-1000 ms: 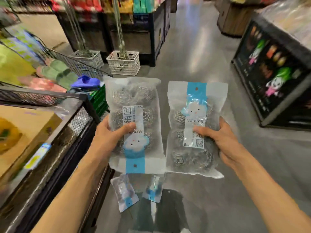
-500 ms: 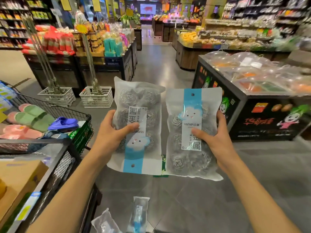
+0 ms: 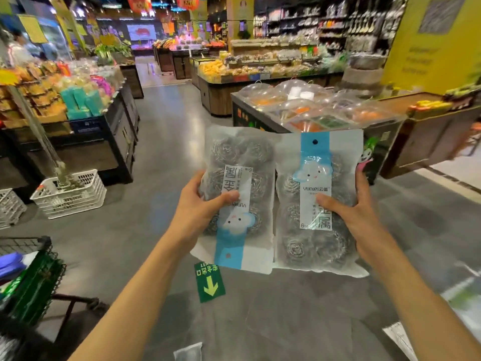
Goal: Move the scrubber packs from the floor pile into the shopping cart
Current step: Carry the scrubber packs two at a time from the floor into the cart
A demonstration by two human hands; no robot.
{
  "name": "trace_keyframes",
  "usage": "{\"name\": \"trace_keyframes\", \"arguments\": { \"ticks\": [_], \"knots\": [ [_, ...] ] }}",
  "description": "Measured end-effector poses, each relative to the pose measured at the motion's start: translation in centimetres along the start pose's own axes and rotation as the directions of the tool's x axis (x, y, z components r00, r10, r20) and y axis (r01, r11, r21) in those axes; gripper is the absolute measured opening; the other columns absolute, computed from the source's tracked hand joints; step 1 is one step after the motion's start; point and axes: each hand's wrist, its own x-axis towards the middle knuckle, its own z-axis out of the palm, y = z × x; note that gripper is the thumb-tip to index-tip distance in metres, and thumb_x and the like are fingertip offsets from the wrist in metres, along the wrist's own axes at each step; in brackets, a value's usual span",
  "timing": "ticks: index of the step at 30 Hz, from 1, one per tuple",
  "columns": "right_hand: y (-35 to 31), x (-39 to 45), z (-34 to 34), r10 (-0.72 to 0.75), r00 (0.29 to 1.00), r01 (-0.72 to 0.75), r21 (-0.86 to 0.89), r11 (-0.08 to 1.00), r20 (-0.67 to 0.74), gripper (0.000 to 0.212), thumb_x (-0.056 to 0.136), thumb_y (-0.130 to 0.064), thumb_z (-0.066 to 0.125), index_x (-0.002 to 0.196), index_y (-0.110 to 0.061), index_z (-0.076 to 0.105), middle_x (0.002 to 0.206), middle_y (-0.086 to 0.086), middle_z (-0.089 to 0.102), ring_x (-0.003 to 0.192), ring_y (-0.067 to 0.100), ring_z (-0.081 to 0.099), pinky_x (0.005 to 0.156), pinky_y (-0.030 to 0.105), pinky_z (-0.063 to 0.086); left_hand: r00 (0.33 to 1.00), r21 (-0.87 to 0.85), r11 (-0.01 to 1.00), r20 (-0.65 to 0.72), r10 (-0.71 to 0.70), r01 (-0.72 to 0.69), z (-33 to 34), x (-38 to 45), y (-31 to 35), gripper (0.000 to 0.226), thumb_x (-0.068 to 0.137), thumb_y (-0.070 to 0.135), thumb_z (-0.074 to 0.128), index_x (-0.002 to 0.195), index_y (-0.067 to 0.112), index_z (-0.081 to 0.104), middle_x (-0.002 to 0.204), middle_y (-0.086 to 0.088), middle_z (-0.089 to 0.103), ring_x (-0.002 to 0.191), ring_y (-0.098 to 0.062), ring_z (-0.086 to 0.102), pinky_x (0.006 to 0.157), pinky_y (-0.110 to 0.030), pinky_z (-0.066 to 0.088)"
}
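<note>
I hold two clear packs of steel-wool scrubbers side by side at chest height over the aisle floor. My left hand (image 3: 200,209) grips the left scrubber pack (image 3: 235,178), which is upside down with its blue strip at the bottom. My right hand (image 3: 356,212) grips the right scrubber pack (image 3: 315,246), upright with the blue strip on top. The black wire shopping cart (image 3: 36,259) shows only its front corner at the lower left. Corners of other packs on the floor (image 3: 188,351) peek in at the bottom edge.
A green floor sticker (image 3: 209,285) with an arrow lies below the packs. White plastic crates (image 3: 70,194) stand left beside a dark display stand (image 3: 114,142). A black produce counter (image 3: 260,121) with clear domes stands right. The grey aisle runs ahead between them.
The view has tilted up and swung right, so the cart and floor pile slid to the frame's lower edges. Both hands still hold their packs, now raised a little higher.
</note>
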Motion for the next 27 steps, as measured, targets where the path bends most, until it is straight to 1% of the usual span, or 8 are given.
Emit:
{"name": "trace_keyframes", "arguments": {
  "ticks": [2, 5, 9, 14, 17, 21, 24, 27],
  "knots": [
    [0.3, 0.6, -3.8, 0.033, 0.997, -0.033, 0.006, 0.999, -0.073, 0.120, 0.048, -0.049, 0.099, 0.152, -0.044, 0.040, 0.146, -0.013, 0.060, 0.130, 0.014, 0.062, 0.108, 0.052, 0.052, 0.999, -0.008, 1.000, 0.052, 0.001, -0.001, 4.0, 1.6, -0.2, 0.044, 0.080, 0.007, 0.083, 0.118, 0.016, 0.062, 0.104, 0.001, 0.080, 0.092, -0.019, 0.078, 0.076, -0.034, 0.064],
    [0.3, 0.5, -10.1, 0.056, 0.981, -0.055, 0.011, 0.998, -0.183, 0.119, 0.052, -0.044, 0.101, 0.153, -0.044, 0.039, 0.145, -0.012, 0.061, 0.127, 0.014, 0.065, 0.105, 0.051, 0.054, 0.989, -0.035, 0.999, 0.146, 0.009, -0.004, 10.5, 3.6, -0.5, 0.045, 0.079, 0.008, 0.084, 0.117, 0.018, 0.062, 0.104, 0.001, 0.080, 0.094, -0.019, 0.077, 0.079, -0.036, 0.064],
    [-0.4, -1.6, -18.6, 0.015, 0.928, -0.023, -0.018, 1.000, -0.373, 0.080, 0.071, -0.020, 0.090, 0.138, -0.043, 0.053, 0.129, -0.011, 0.072, 0.115, 0.014, 0.072, 0.098, 0.049, 0.059, 0.956, -0.081, 0.997, 0.292, 0.009, 0.015, 20.1, 5.1, -0.9, 0.050, 0.070, 0.018, 0.087, 0.115, 0.022, 0.065, 0.107, 0.003, 0.079, 0.098, -0.020, 0.077, 0.081, -0.039, 0.064],
    [-2.5, -7.6, -27.7, -0.052, 0.767, 0.017, -0.060, 0.998, -0.640, 0.069, 0.076, -0.013, 0.081, 0.138, -0.028, 0.053, 0.123, -0.006, 0.075, 0.113, 0.022, 0.073, 0.089, 0.045, 0.062, 0.821, -0.093, 0.994, 0.572, 0.008, 0.056, 33.4, 5.2, -0.3, 0.050, 0.071, 0.019, 0.085, 0.116, 0.029, 0.065, 0.109, 0.008, 0.079, 0.098, -0.016, 0.077, 0.077, -0.036, 0.064],
    [-3.7, -12.5, -31.9, -0.090, 0.605, 0.017, -0.100, 0.995, -0.791, 0.066, 0.078, -0.014, 0.081, 0.138, -0.023, 0.053, 0.126, 0.001, 0.074, 0.114, 0.025, 0.073, 0.094, 0.053, 0.059, 0.670, -0.099, 0.993, 0.742, 0.028, 0.068, 41.9, 3.6, 0.6, 0.045, 0.077, 0.014, 0.083, 0.117, 0.025, 0.065, 0.106, 0.008, 0.079, 0.096, -0.014, 0.077, 0.071, -0.027, 0.063],
    [-5.6, -19.8, -35.6, -0.158, 0.354, -0.038, -0.183, 0.982, -0.922, 0.061, 0.087, -0.005, 0.076, 0.139, -0.027, 0.053, 0.127, -0.001, 0.074, 0.113, 0.024, 0.073, 0.094, 0.050, 0.059, 0.429, -0.103, 0.991, 0.901, 0.059, 0.080, 53.1, -1.2, 1.3, 0.034, 0.076, 0.014, 0.086, 0.102, 0.025, 0.068, 0.086, 0.010, 0.079, 0.075, 0.000, 0.075, 0.057, -0.014, 0.056],
    [-7.0, -25.0, -37.1, -0.213, 0.135, -0.113, -0.229, 0.967, -0.968, 0.063, 0.087, -0.008, 0.078, 0.141, -0.030, 0.054, 0.129, -0.002, 0.073, 0.116, 0.023, 0.072, 0.097, 0.048, 0.058, 0.189, -0.105, 0.987, 0.979, 0.081, 0.124, 60.6, -5.9, 1.5, 0.036, 0.072, 0.016, 0.086, 0.102, 0.024, 0.067, 0.089, 0.010, 0.080, 0.075, -0.004, 0.076, 0.058, -0.018, 0.057],
    [-8.6, -29.7, -36.8, -0.269, -0.109, -0.172, -0.248, 0.953, -0.957, 0.063, 0.085, -0.008, 0.078, 0.141, -0.027, 0.054, 0.125, -0.005, 0.074, 0.112, 0.018, 0.073, 0.083, 0.033, 0.062, -0.040, -0.116, 0.979, 0.991, 0.125, 0.168, 66.6, -11.7, 2.2, 0.037, 0.075, 0.009, 0.084, 0.103, 0.024, 0.066, 0.092, 0.010, 0.080, 0.081, -0.008, 0.076, 0.064, -0.023, 0.060]
  ]
}}
